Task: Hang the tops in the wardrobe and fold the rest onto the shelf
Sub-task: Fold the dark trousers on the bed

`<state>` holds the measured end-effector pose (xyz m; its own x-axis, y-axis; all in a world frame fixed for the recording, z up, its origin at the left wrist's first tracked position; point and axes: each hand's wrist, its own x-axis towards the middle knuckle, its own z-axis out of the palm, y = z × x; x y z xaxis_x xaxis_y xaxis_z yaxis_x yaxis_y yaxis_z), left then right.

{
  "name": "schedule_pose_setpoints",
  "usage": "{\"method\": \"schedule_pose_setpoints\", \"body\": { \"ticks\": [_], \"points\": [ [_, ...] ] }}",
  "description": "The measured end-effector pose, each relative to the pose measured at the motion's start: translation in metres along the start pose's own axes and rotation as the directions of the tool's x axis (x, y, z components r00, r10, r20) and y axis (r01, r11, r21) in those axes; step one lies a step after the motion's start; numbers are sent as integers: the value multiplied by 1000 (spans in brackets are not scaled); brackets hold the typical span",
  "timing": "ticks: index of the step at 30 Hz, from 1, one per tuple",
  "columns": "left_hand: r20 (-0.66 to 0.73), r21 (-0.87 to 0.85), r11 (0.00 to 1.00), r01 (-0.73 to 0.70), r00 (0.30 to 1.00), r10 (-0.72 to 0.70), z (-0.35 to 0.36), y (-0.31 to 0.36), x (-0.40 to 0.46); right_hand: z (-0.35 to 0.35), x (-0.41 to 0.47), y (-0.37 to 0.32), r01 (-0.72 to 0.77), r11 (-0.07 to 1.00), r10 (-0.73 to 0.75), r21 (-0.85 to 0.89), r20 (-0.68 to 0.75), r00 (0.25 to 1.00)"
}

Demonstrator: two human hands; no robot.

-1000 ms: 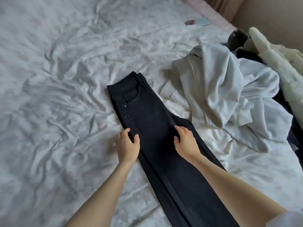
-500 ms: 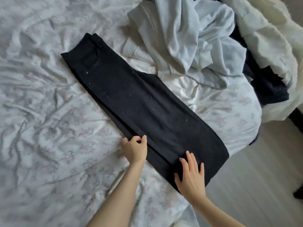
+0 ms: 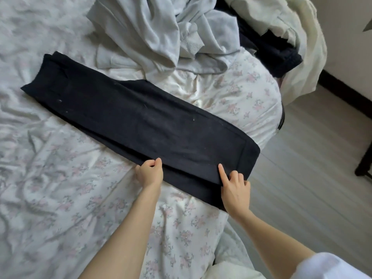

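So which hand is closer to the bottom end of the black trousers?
Right. The right hand rests on the black trousers beside the hem, one finger pointing. The left hand pinches their near edge farther up the leg.
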<state>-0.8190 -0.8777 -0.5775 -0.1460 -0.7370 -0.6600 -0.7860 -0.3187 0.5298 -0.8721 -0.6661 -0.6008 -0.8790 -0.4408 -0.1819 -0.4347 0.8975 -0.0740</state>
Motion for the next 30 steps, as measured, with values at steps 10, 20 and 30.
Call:
{"method": "schedule_pose_setpoints", "body": {
  "ticks": [10, 20, 30],
  "points": [
    [70, -36, 998, -54, 996, 57, -20, -18, 0, -5, -45, 2, 130, 990, -123, 53, -111, 986],
    [-37, 200, 973, -112, 992, 122, -19, -35, 14, 21, -58, 10, 128, 991, -127, -23, 32, 991],
    [-161, 376, 910, -175, 955, 250, -12, -26, 0, 23, -73, 20, -77, 994, 72, 82, 63, 995]
  ]
}}
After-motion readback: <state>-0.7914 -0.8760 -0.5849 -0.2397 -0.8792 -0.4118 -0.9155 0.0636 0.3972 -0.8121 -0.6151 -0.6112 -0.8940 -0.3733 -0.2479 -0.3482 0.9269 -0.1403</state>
